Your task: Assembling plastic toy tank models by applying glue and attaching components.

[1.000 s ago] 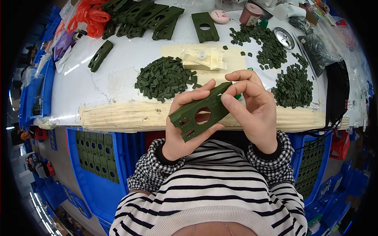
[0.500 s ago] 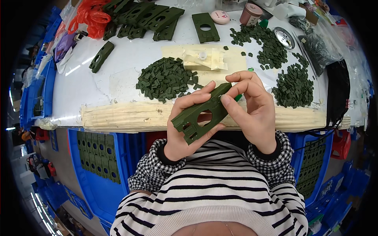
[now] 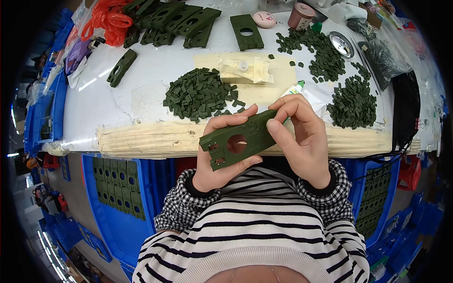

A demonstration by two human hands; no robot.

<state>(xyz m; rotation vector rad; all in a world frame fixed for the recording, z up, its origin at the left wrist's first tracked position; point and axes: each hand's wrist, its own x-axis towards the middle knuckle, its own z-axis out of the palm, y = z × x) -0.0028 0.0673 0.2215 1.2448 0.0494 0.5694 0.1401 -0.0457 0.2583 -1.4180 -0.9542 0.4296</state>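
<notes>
My left hand (image 3: 205, 172) is closed around a dark green moulded part (image 3: 256, 133), which looks like a toy tank hull with one large round hole and small slots at its left end. The fingers lie along its far edge and the thumb along its near edge. At the right end of the hull, the thumb and forefinger of my right hand (image 3: 306, 141) pinch its corner. Whether a small piece sits between those fingertips is hidden. Beyond my left hand is a heap of small dark green pieces (image 3: 196, 94). A white tube with a green cap (image 3: 295, 88) lies behind my right hand.
A cream taped block (image 3: 243, 71) stands mid-table. More small pieces (image 3: 353, 104) are heaped at the right. Hulls (image 3: 191, 23) are stacked at the far left, near a red bag (image 3: 106, 21). Below the padded table edge (image 3: 146, 141), blue crates (image 3: 111, 231) flank me.
The hull has turned closer to level, its left end moving up and left. My right hand stays at its right end, slightly lower. More of the white tube shows.
</notes>
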